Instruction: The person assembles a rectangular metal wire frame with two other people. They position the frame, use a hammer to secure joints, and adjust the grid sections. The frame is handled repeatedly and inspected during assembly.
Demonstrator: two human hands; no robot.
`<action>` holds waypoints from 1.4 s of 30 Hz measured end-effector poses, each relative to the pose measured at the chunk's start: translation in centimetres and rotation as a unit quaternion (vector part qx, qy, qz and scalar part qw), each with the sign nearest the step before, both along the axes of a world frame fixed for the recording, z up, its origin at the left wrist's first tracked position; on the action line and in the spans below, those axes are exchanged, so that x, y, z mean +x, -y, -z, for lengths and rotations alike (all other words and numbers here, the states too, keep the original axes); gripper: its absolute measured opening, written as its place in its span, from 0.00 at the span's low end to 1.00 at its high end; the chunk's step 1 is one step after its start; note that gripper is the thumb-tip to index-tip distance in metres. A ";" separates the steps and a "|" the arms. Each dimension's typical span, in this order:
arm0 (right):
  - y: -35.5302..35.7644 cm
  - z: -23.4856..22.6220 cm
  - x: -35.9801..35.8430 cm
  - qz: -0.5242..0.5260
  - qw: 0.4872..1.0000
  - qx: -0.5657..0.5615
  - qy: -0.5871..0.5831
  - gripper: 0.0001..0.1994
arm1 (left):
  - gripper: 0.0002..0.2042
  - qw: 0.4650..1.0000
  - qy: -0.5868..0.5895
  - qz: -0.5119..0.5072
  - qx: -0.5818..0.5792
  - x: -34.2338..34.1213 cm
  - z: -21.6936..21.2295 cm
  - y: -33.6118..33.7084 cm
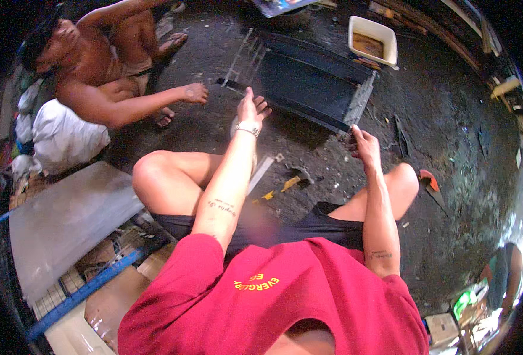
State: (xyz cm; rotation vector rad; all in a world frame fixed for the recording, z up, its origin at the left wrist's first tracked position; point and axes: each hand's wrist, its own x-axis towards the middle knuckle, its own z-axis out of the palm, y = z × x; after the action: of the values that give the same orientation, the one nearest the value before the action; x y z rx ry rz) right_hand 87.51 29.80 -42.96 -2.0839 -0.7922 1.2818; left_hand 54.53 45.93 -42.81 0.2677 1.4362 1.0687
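A dark rectangular panel with silver metal ends [306, 80], looking like a radiator core, is in front of me, slightly tilted. My right hand [365, 145] has its thumb and fingers closed at the panel's near right corner. Close to the near left edge, my left hand [252, 110] is held with fingers spread and nothing in them; whether a fingertip touches the panel I cannot tell. Between my knees a pale metal strip [261, 176] lies on the floor beside small yellow pieces [291, 183].
At the left another person squats, one hand [195, 93] near the panel's left end. A white tub [356, 29] holding brown liquid stands behind it. A dark long-handled tool [400, 136] and an orange-handled tool [430, 181] lie right. A grey sheet [72, 219] and blue pole [89, 290] are lower left.
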 end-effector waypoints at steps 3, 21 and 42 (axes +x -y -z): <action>0.1 0.0 0.2 0.007 1.000 0.015 -0.002 0.24 | 0.23 0.990 -0.129 -0.061 0.001 -2.5 -0.3 -2.6; -1.6 -1.7 0.3 -0.094 0.991 -0.078 0.063 0.37 | 0.20 0.995 0.083 -0.012 -0.046 -9.7 3.1 -10.1; -0.9 -2.8 1.3 -0.070 0.996 -0.047 -0.003 0.32 | 0.19 0.996 0.010 0.039 -0.079 -10.7 4.0 -11.2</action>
State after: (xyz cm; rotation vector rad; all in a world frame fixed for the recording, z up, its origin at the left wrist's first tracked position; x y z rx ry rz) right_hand 88.81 30.73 -40.18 -2.1279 -0.9054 1.4254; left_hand 43.79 57.14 -46.79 0.1981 1.4724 0.8879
